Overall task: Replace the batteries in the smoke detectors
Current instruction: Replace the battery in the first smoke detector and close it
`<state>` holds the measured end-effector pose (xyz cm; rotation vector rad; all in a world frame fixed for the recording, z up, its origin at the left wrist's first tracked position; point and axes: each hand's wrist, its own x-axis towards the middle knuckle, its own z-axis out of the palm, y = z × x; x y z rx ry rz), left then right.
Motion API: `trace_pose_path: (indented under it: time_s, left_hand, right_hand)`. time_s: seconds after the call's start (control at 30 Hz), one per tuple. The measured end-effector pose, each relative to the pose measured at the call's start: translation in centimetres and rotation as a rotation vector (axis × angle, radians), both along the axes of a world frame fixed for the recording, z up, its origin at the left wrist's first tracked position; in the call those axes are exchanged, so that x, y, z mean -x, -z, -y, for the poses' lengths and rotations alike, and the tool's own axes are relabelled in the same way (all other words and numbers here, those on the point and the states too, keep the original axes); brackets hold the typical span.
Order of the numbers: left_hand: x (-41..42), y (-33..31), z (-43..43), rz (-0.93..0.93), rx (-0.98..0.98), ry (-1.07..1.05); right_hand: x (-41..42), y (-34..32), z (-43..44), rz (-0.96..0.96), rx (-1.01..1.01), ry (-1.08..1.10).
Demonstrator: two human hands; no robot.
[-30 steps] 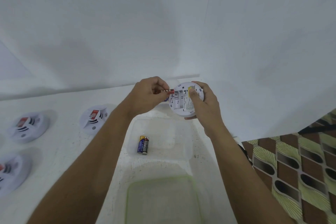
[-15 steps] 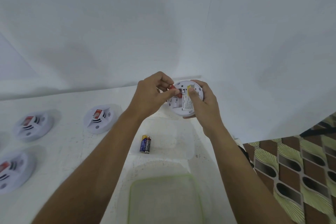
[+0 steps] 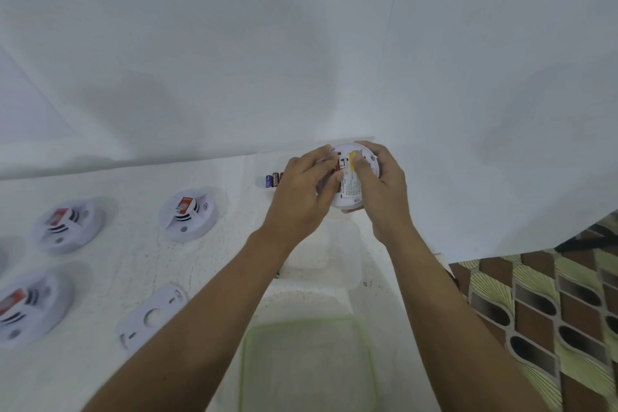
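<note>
A white smoke detector (image 3: pixel 351 192) is held up with its open back toward me. My right hand (image 3: pixel 384 194) grips its right edge, thumb lying across the yellow-marked label. My left hand (image 3: pixel 301 197) lies over the left half, fingers fairly straight and pressing on a red-ended battery (image 3: pixel 335 170) at the compartment; most of that battery is hidden. Two spare batteries (image 3: pixel 272 180) lie on the table just left of my left hand.
Three closed smoke detectors (image 3: pixel 187 216) (image 3: pixel 68 224) (image 3: pixel 26 306) sit on the white table at the left, a loose mounting plate (image 3: pixel 152 314) near them. A clear tub (image 3: pixel 344 254) lies under my wrists, a green-rimmed container (image 3: pixel 307 365) nearer me. Patterned floor shows at the right.
My left hand carried the battery from beside the detector onto its back, and its pinch has flattened into a press. My right hand keeps the same hold.
</note>
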<state>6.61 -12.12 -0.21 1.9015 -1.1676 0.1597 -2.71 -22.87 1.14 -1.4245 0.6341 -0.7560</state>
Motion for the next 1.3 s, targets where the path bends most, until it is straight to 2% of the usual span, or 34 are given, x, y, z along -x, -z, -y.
trace_pose_path:
  time_s: [0.47, 0.53, 0.67, 0.77, 0.87, 0.97, 1.07, 1.17, 1.3]
  left_hand:
    - [0.1, 0.4, -0.5, 0.027, -0.109, 0.074]
    - [-0.6, -0.5, -0.6, -0.037, -0.149, 0.101]
    - [-3.3, -2.2, -0.5, -0.38, -0.054, 0.102]
    - [-6.1, -2.7, -0.1, -0.371, -0.023, -0.067]
    - [-8.7, -2.9, 0.5, -0.302, -0.282, -0.133]
    - [-10.4, -2.7, 1.1, -0.236, -0.615, -0.056]
    - [-10.8, -2.2, 2.1, -0.135, -0.836, -0.01]
    - [-11.1, -1.4, 2.9, -0.065, -0.945, 0.014]
    - [-11.4, -0.4, 3.1, 0.02, -0.928, 0.015]
  right_hand:
    - [-0.2, 0.5, 0.3, -0.028, -0.054, 0.005]
    - [-0.3, 0.4, 0.6, -0.041, -0.053, -0.002]
    - [-0.4, 0.1, 1.0, -0.062, -0.048, 0.007]
    - [-0.2, -0.1, 1.3, -0.06, -0.034, 0.015]
    - [0.1, -0.3, 1.6, -0.048, -0.042, 0.029]
    - [0.2, -0.2, 1.6, -0.042, -0.047, 0.033]
    - [0.1, -0.2, 1.5, -0.049, -0.046, 0.027]
    - [0.1, 0.0, 1.3, -0.062, -0.045, 0.023]
    - [0.2, 0.3, 1.3, -0.071, -0.045, 0.018]
